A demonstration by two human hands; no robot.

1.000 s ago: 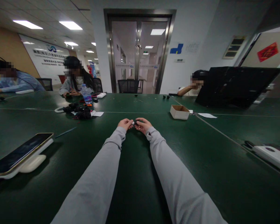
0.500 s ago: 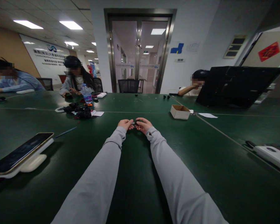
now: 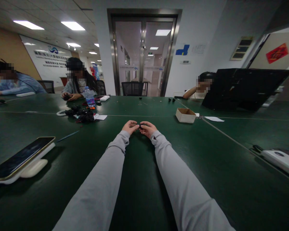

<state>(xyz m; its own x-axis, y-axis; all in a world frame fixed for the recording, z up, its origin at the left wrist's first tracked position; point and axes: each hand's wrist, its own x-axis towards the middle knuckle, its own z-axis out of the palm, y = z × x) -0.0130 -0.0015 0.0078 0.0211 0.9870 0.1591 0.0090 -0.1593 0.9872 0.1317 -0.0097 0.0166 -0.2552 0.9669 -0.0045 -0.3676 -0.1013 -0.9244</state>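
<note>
A small dark part (image 3: pixel 140 125) sits pinched between the two hands, far out over the green counter (image 3: pixel 207 154) at the end of both outstretched grey sleeves. The left hand (image 3: pixel 130 127) closes its fingertips on one end, the right hand (image 3: pixel 147 128) curls over the other, so each grip is narrow and shut on the piece, and the hands nearly touch. By its size it should be light and stiff, probably plastic or metal, easy to lose from the fingers; I would hold it at its two ends with the fingertips, as is being done. What it actually is I cannot say: most of it is covered by fingers, it is tiny at this range, and its colour blends into the counter.

Off to the left lies a heap of black parts (image 3: pixel 83 115) with a water bottle (image 3: pixel 89 97) behind it, where another person's hands rest. To the right stands a small open cardboard box (image 3: pixel 185 115); its inside is not visible. Nearer, on the left, a phone (image 3: pixel 19 157) leans on a white stand, and a white device (image 3: pixel 283 160) is cut off at the right edge. A black laptop lid (image 3: pixel 240 88) hides most of a third person.
</note>
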